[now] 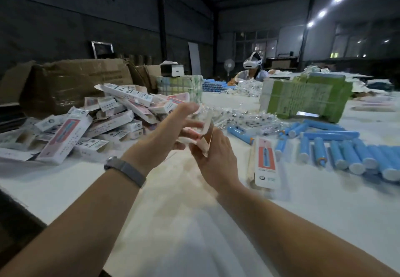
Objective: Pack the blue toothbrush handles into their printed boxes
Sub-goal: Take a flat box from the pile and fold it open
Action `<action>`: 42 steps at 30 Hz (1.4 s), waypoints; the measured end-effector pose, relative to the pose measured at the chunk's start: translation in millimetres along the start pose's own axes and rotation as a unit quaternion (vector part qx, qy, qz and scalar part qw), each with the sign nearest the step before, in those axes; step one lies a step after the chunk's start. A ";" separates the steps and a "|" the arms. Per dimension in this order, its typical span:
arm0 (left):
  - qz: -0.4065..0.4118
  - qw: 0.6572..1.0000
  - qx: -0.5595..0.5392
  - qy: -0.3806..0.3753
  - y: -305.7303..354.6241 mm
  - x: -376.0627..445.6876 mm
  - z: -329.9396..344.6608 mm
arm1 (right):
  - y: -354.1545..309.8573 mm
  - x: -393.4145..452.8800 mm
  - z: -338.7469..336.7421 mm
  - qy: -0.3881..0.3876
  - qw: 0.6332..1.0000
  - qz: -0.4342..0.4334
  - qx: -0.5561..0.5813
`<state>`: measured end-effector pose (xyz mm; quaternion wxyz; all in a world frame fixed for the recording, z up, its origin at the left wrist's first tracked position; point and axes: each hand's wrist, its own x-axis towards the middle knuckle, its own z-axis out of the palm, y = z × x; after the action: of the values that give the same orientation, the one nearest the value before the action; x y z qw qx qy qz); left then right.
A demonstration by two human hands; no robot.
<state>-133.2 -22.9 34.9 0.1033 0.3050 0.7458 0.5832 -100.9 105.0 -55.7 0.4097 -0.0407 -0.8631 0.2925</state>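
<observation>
1. Both hands meet above the worktop (pixel 173 222) on one printed box (pixel 200 133), blurred by motion. The left hand (pixel 166 134) has its fingers only loosely bent along the box's far side, and the right hand (pixel 213 157) has its fingers curled on the near end flap.
2. The step looks like squaring the flat carton open. I'd keep the flap clear and the mouth turned right, toward the handles.
3. Just right, a stack of flat boxes (pixel 265 164) lies on the worktop. Whether they hold anything cannot be told.
4. Beyond it, the blue toothbrush handles (pixel 337 151) lie loose in a row, unpacked.
5. Left, a pile of boxes (pixel 104 121) sprawls, several with end flaps open.
6. Farther back stand a green bundle (pixel 303 99) and brown cartons (pixel 71 82), contents hidden.
</observation>
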 end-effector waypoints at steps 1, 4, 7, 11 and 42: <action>0.025 0.999 -0.039 -0.004 -7.5 0.9 7.2 | 0.1 1.0 -1.8 0.010 0.999 0.025 0.019; 0.103 0.993 -0.051 -0.020 -31.7 -2.4 27.5 | -1.7 1.5 -4.3 0.022 0.998 0.052 0.037; 0.162 0.984 -0.072 -0.009 -47.7 -7.9 33.3 | -1.1 1.4 -3.8 0.004 0.999 0.050 0.020; 0.190 0.981 -0.041 0.004 -56.6 -15.8 30.1 | -1.6 1.5 -3.6 -0.020 0.999 0.038 0.022; 0.151 0.986 -0.050 0.047 -75.0 -7.5 52.7 | 140.9 82.2 -119.3 -0.177 0.876 0.271 -0.357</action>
<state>-125.5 5.3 -52.3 -0.0060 0.3807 0.6652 0.6423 -92.0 303.0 -16.6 0.1128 -0.3640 -0.9222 0.0662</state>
